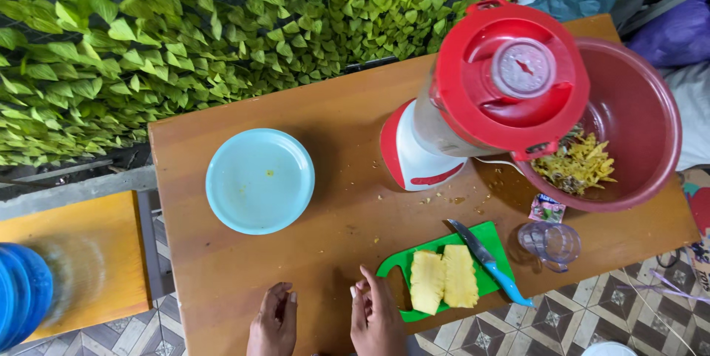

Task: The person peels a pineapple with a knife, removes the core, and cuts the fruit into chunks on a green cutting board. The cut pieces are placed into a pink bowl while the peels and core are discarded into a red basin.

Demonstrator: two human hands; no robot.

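Note:
My left hand rests flat on the near edge of the wooden table, fingers together, holding nothing. Beside it, my right hand also lies open on the table, its fingers touching the handle end of a green cutting board. Two peeled pineapple halves lie on the board. A knife with a blue handle sits across the board's right side. A blender with a red lid and a red-and-white base stands behind the board.
An empty light blue plate sits left of the blender. A large red bowl with pineapple peels stands at the right. A clear measuring cup and a small sachet lie near it. Leafy hedge behind; a blue container at left.

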